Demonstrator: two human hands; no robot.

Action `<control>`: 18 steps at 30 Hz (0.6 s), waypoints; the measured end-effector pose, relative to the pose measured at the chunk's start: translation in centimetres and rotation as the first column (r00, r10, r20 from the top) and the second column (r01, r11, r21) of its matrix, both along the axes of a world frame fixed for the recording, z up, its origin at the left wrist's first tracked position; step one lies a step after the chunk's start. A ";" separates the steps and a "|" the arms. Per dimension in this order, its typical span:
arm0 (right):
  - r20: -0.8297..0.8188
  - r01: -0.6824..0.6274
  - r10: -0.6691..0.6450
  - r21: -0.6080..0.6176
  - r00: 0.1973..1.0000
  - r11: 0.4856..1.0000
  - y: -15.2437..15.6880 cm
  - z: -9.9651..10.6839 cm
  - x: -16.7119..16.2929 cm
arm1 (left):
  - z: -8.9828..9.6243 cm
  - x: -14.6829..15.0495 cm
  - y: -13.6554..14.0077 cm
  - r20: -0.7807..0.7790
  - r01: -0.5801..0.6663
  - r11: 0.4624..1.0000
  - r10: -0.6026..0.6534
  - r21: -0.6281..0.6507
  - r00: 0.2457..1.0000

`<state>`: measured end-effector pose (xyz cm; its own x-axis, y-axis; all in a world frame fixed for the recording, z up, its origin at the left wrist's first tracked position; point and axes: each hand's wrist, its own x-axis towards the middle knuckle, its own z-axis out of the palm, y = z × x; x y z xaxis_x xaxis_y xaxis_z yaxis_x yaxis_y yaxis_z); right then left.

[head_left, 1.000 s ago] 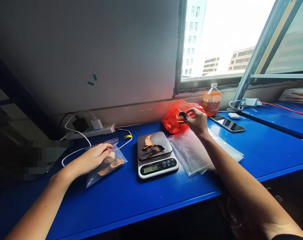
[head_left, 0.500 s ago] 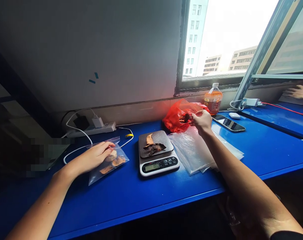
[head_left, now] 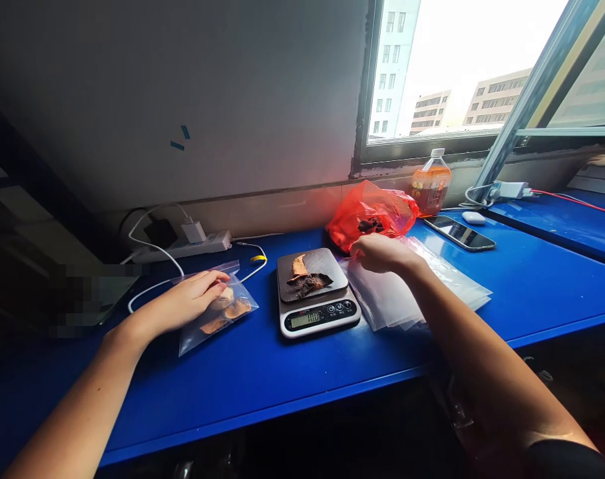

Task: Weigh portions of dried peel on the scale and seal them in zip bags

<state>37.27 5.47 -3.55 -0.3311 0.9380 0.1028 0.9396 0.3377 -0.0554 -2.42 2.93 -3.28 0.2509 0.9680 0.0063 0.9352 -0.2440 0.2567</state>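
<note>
My left hand (head_left: 198, 294) lies flat on a clear zip bag (head_left: 191, 339), its fingers stretched over the top. Inside the bag are several tan dried slices (head_left: 237, 308). To the right of it stands a kitchen scale (head_left: 319, 320) with dark, curled dried pieces (head_left: 309, 283) and a light brown strip (head_left: 299, 265) on its plate. The display seems to read 10.0. My right hand (head_left: 379, 253) is just in front of a red plastic bag (head_left: 351, 216), over the stacked clear bags. Its fingers are curled closed; whatever they hold is hidden. Dark pieces (head_left: 371, 225) show in the red bag's mouth.
Clear plastic bags (head_left: 389, 306) lie right of the scale on the blue table (head_left: 262, 392). Behind them stand a drink bottle (head_left: 430, 186), a phone (head_left: 460, 233) and a white case (head_left: 474, 218). A power strip (head_left: 217, 243) with cables runs along the wall.
My right hand has moved from the red bag's mouth left and towards me, nearer the scale. My left hand stays on the zip bag. The view has shifted slightly.
</note>
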 end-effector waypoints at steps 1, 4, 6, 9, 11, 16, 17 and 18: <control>0.001 0.002 -0.003 0.013 1.000 1.000 0.2 -0.2 0.2 | 0.0 0.0 0.0 0.002 0.007 1.000 -0.007 0.004 1.000; 0.027 -0.004 0.003 0.030 1.000 1.000 0.9 -0.6 0.9 | 0.0 -0.1 0.0 0.004 0.015 1.000 -0.015 0.004 1.000; 0.049 -0.019 0.017 0.023 0.999 1.000 1.2 -0.8 1.1 | 0.0 -0.1 0.1 0.007 0.010 1.000 -0.010 -0.006 1.000; 0.074 -0.036 0.036 0.007 0.997 0.999 1.4 -0.9 1.1 | 0.0 -0.3 0.2 0.012 0.001 1.000 -0.001 -0.016 1.000; 0.073 -0.046 0.046 0.000 0.996 0.999 1.3 -0.8 0.8 | -0.1 -0.3 0.2 0.009 0.006 1.000 -0.006 -0.007 1.000; 0.037 -0.082 0.083 -0.022 0.996 0.996 0.9 -0.8 0.1 | -0.2 -0.3 0.0 0.001 0.043 0.999 -0.043 0.023 0.999; 0.037 -0.086 0.087 -0.027 0.996 0.996 0.8 -0.8 -0.1 | -0.2 -0.2 0.0 -0.001 0.047 0.999 -0.047 0.019 0.999; 0.039 -0.086 0.087 -0.028 0.995 0.996 0.8 -0.8 -0.1 | -0.1 -0.2 -0.1 -0.006 0.045 0.999 -0.045 0.013 0.999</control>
